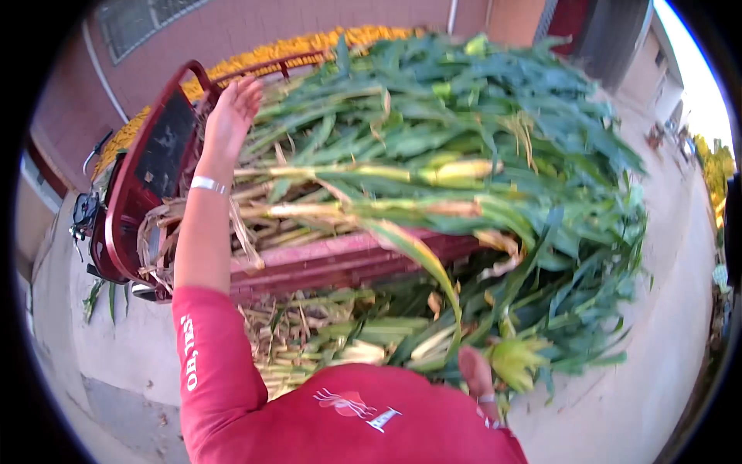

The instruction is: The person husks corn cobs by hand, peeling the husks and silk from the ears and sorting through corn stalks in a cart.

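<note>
My left hand (236, 107) is raised over the front left of a red cart, its fingers stretched out and nothing seen in them. Beneath and right of it, a thick heap of green corn stalks (433, 100) fills the cart. A corn ear (464, 170) in a pale husk lies on the heap. Low down, close to my body, my right hand (476, 373) is beside another husked corn ear (519, 360). Blur and my shirt hide its fingers, so its grip is unclear. Cut stalks (371, 340) lie below the cart's side.
The red cart's side panel (340, 263) runs across the middle, with its front frame (120, 209) and a handlebar at left. Yellow corn cobs (301, 42) are piled along the wall behind. Concrete ground (641, 371) stretches along the right.
</note>
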`<state>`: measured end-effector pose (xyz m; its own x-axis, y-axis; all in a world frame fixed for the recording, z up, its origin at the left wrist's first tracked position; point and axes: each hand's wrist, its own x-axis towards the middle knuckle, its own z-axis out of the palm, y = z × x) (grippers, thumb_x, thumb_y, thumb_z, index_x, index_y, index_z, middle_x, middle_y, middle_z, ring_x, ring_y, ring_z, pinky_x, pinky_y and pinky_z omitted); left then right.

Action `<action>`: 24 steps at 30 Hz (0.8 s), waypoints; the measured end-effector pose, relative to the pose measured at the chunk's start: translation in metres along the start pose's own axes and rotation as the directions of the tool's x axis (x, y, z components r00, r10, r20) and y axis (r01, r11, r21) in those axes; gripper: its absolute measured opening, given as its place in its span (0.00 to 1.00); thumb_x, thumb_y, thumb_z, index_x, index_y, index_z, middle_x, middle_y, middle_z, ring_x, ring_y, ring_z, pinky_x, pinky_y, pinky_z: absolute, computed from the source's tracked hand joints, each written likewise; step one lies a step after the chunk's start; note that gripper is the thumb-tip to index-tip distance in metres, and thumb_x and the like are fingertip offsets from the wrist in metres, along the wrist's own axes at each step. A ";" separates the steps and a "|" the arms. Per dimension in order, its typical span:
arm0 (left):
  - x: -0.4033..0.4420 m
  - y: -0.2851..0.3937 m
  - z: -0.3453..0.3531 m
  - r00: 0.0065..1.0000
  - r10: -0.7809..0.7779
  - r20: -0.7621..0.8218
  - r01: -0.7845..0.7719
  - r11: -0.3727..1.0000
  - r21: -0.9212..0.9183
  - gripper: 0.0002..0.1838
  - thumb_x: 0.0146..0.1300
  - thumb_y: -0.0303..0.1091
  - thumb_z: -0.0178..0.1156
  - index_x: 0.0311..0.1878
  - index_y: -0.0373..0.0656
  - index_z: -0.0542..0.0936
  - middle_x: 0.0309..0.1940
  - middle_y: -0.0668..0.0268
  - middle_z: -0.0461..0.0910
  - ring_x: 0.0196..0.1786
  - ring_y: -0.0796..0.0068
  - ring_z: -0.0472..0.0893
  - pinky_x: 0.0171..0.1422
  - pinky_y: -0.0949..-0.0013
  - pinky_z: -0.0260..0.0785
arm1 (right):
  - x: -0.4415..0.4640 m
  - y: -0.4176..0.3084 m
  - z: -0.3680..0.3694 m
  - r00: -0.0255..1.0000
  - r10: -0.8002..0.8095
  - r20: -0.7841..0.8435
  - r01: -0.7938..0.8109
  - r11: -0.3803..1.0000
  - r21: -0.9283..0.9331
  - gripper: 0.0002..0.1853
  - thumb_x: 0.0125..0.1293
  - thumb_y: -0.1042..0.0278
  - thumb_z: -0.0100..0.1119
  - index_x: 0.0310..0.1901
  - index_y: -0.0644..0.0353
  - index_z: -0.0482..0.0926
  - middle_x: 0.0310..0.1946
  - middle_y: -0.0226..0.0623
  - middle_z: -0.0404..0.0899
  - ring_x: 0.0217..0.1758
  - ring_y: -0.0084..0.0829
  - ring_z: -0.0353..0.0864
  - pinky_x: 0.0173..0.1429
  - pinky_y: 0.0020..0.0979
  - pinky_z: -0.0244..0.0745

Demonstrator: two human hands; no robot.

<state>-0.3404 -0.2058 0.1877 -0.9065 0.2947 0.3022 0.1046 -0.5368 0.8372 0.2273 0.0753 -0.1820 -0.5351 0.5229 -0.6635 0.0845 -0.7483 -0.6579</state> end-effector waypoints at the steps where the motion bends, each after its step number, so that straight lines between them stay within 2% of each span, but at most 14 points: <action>1: -0.032 -0.024 -0.010 0.980 -0.143 0.135 0.144 0.990 0.005 0.21 0.74 0.43 0.45 0.59 0.35 0.71 0.50 0.59 0.80 0.50 0.74 0.78 0.58 0.71 0.69 | 0.006 -0.002 0.014 0.998 -0.015 0.067 0.016 1.000 -0.016 0.12 0.68 0.64 0.56 0.50 0.59 0.77 0.43 0.32 0.80 0.45 0.25 0.79 0.50 0.26 0.75; 3: -0.107 -0.071 -0.022 0.840 -0.439 0.319 0.414 0.898 0.147 0.21 0.72 0.42 0.49 0.59 0.35 0.71 0.49 0.61 0.80 0.47 0.74 0.79 0.55 0.70 0.71 | 0.012 -0.002 0.032 0.992 -0.006 0.123 0.013 0.998 -0.056 0.10 0.68 0.65 0.56 0.48 0.57 0.77 0.39 0.29 0.81 0.42 0.23 0.80 0.49 0.26 0.75; 5: -0.183 -0.114 -0.016 0.577 -0.711 0.402 0.585 0.703 0.404 0.22 0.70 0.42 0.53 0.60 0.35 0.72 0.49 0.61 0.80 0.46 0.74 0.79 0.54 0.70 0.73 | 0.015 -0.001 0.043 0.994 0.040 0.098 -0.024 0.986 -0.164 0.13 0.69 0.62 0.54 0.49 0.60 0.77 0.42 0.33 0.81 0.43 0.24 0.80 0.50 0.27 0.75; 6: -0.210 -0.137 -0.013 0.407 -0.812 0.419 0.594 0.584 0.554 0.23 0.69 0.43 0.54 0.60 0.36 0.72 0.48 0.61 0.80 0.45 0.74 0.80 0.53 0.70 0.73 | 0.024 0.001 0.044 0.990 0.039 0.135 -0.008 0.975 -0.220 0.14 0.70 0.61 0.54 0.50 0.60 0.76 0.42 0.34 0.81 0.44 0.24 0.80 0.51 0.26 0.74; 8: -0.259 -0.193 -0.017 0.172 -0.917 0.359 0.674 0.375 0.636 0.22 0.70 0.42 0.54 0.59 0.36 0.72 0.48 0.62 0.81 0.45 0.76 0.79 0.53 0.72 0.72 | 0.035 0.008 0.039 0.985 0.065 0.159 -0.018 0.959 -0.282 0.15 0.70 0.60 0.53 0.49 0.62 0.77 0.41 0.34 0.82 0.43 0.23 0.79 0.50 0.25 0.74; 10: -0.293 -0.249 -0.030 0.071 -0.956 0.286 0.676 0.257 0.691 0.21 0.70 0.41 0.54 0.59 0.37 0.73 0.49 0.63 0.81 0.45 0.77 0.79 0.52 0.74 0.71 | 0.043 0.013 0.035 0.988 0.096 0.123 -0.057 0.957 -0.285 0.14 0.69 0.61 0.54 0.48 0.62 0.77 0.40 0.34 0.82 0.41 0.22 0.79 0.48 0.24 0.73; 14: -0.327 -0.354 -0.052 0.067 -0.986 0.153 0.638 0.160 0.753 0.20 0.69 0.40 0.54 0.59 0.39 0.73 0.49 0.65 0.81 0.48 0.78 0.77 0.51 0.74 0.69 | 0.082 0.044 -0.004 0.988 0.071 0.134 -0.024 0.946 -0.323 0.12 0.68 0.63 0.57 0.48 0.59 0.78 0.38 0.31 0.81 0.38 0.20 0.77 0.45 0.22 0.72; 16: -0.334 -0.397 -0.054 0.163 -0.986 -0.045 0.569 0.057 0.820 0.22 0.66 0.40 0.57 0.59 0.40 0.74 0.49 0.64 0.80 0.49 0.77 0.77 0.54 0.72 0.69 | 0.105 0.069 -0.029 0.959 -0.231 0.165 0.282 0.712 -0.643 0.11 0.67 0.65 0.59 0.48 0.60 0.77 0.36 0.31 0.81 0.38 0.23 0.78 0.44 0.24 0.73; 17: -0.341 -0.425 -0.060 0.269 -0.960 -0.074 0.580 0.100 0.809 0.21 0.62 0.41 0.60 0.54 0.38 0.78 0.44 0.64 0.82 0.45 0.73 0.79 0.52 0.71 0.70 | 0.103 0.059 -0.020 0.947 -0.293 0.129 0.294 0.634 -0.716 0.13 0.64 0.67 0.60 0.48 0.62 0.76 0.37 0.35 0.81 0.39 0.32 0.80 0.46 0.30 0.75; 18: -0.343 -0.454 -0.068 0.295 -0.953 -0.069 0.576 0.119 0.809 0.21 0.61 0.41 0.61 0.54 0.37 0.78 0.44 0.62 0.82 0.46 0.70 0.80 0.54 0.69 0.70 | 0.107 0.054 -0.017 0.953 -0.280 0.116 0.277 0.646 -0.711 0.13 0.64 0.67 0.60 0.48 0.62 0.76 0.37 0.35 0.81 0.39 0.32 0.80 0.46 0.30 0.75; 20: -0.354 -0.521 -0.088 0.372 -0.920 -0.125 0.500 0.085 0.862 0.20 0.62 0.42 0.59 0.52 0.38 0.79 0.45 0.61 0.83 0.47 0.68 0.80 0.55 0.67 0.70 | 0.127 0.052 -0.020 0.876 -0.434 0.213 0.348 0.260 -0.901 0.16 0.61 0.70 0.60 0.51 0.62 0.74 0.41 0.44 0.80 0.45 0.42 0.80 0.51 0.37 0.75; 21: -0.357 -0.555 -0.100 0.356 -0.925 -0.135 0.494 0.064 0.867 0.20 0.62 0.42 0.59 0.52 0.38 0.79 0.45 0.61 0.83 0.47 0.68 0.80 0.55 0.67 0.70 | 0.138 0.055 -0.022 0.885 -0.423 0.197 0.334 0.280 -0.900 0.16 0.61 0.70 0.60 0.51 0.62 0.74 0.41 0.44 0.80 0.45 0.42 0.80 0.51 0.37 0.75; 23: -0.356 -0.613 -0.115 0.439 -0.891 -0.119 0.147 -0.059 0.987 0.21 0.63 0.45 0.57 0.52 0.39 0.79 0.44 0.58 0.83 0.48 0.67 0.80 0.57 0.66 0.70 | 0.166 0.064 -0.028 0.830 -0.451 0.328 0.359 -0.019 -0.933 0.19 0.57 0.73 0.61 0.51 0.63 0.74 0.49 0.47 0.76 0.52 0.49 0.75 0.56 0.42 0.73; 24: -0.361 -0.630 -0.120 0.426 -0.896 -0.128 0.138 -0.075 0.988 0.21 0.63 0.45 0.57 0.52 0.39 0.79 0.44 0.58 0.83 0.48 0.67 0.80 0.57 0.66 0.70 | 0.180 0.071 -0.034 0.839 -0.444 0.315 0.352 0.000 -0.936 0.19 0.57 0.73 0.61 0.51 0.63 0.74 0.49 0.47 0.76 0.52 0.49 0.75 0.56 0.42 0.73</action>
<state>-0.1278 -0.0693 -0.5037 -0.5323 0.5055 -0.6791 0.2709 0.8617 0.4291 0.1655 0.1301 -0.3597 -0.7515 0.6420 -0.1520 0.5983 0.5660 -0.5671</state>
